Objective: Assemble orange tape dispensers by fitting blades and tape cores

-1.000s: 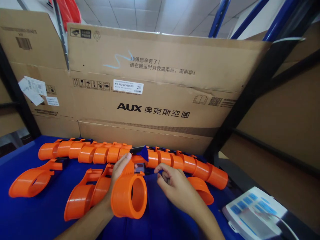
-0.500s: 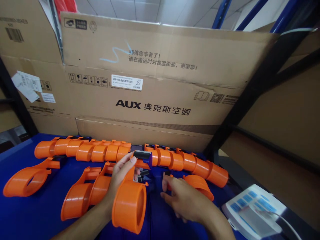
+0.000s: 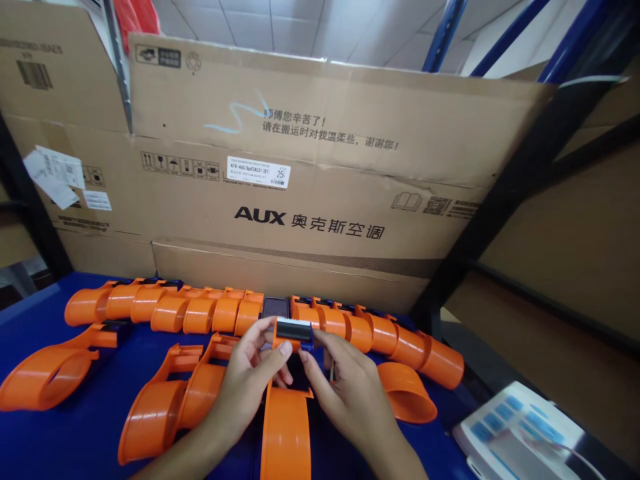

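Observation:
An orange tape dispenser (image 3: 287, 433) is in front of me, its ring hanging down toward me. Its head carries a black roller (image 3: 293, 331), a pale toothed blade edge and a dark blue part at the right end. My left hand (image 3: 255, 367) is closed around the left side of the head, thumb on the front. My right hand (image 3: 345, 377) pinches the right end at the blue part, thumb below and fingers behind. Whether a small loose part sits in the right fingers is hidden. Behind the hands lies a dark rectangular object (image 3: 276, 307).
A row of orange dispensers (image 3: 200, 313) runs along the back of the blue table (image 3: 30, 360), against a large cardboard box (image 3: 310, 260). More lie at left (image 3: 47, 377) and near my left forearm (image 3: 155, 413). An orange ring (image 3: 407, 393) and a white keypad device (image 3: 520, 427) are at right.
My right hand has come from the table up and left to the dispenser's head. The left hand has moved the dispenser slightly right and turned its ring to point toward me.

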`<state>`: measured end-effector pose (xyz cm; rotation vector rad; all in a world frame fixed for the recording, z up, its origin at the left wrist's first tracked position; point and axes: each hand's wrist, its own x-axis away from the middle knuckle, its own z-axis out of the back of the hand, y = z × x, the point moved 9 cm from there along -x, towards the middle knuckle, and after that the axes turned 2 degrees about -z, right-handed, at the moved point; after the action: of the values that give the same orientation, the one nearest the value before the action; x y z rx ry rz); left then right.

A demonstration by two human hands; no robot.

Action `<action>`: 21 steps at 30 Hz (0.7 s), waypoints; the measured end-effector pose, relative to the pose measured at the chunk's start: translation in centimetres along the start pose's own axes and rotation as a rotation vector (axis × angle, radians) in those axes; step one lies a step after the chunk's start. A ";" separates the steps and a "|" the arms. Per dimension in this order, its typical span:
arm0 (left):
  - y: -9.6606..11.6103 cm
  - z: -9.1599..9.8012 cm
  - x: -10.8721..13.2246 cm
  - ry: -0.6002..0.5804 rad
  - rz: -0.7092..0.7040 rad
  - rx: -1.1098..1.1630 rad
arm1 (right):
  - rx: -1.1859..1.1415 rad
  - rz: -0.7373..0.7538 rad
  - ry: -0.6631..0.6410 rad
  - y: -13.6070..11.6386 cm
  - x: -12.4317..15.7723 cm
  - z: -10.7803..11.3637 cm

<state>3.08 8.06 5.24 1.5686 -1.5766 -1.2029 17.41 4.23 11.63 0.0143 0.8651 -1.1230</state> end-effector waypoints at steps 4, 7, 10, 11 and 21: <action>-1.0 -0.6 0.0 -0.051 0.069 0.000 | 0.042 0.096 0.067 -0.8 0.1 -0.1; -0.8 -0.7 0.0 -0.051 0.054 -0.018 | 0.032 0.109 0.062 -1.0 0.2 -0.4; -0.4 -0.4 0.2 -0.031 0.035 -0.049 | -0.009 0.113 0.045 -1.0 0.3 -0.9; -0.3 -0.3 0.3 -0.021 0.031 -0.059 | -0.026 0.112 0.044 -0.9 0.4 -1.0; 0.3 -0.2 0.3 -0.044 -0.007 -0.085 | -0.132 0.071 0.001 -0.5 0.4 -1.4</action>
<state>3.09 7.69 5.56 1.5039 -1.5290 -1.2991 16.22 4.27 10.68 -0.0632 0.9314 -0.9983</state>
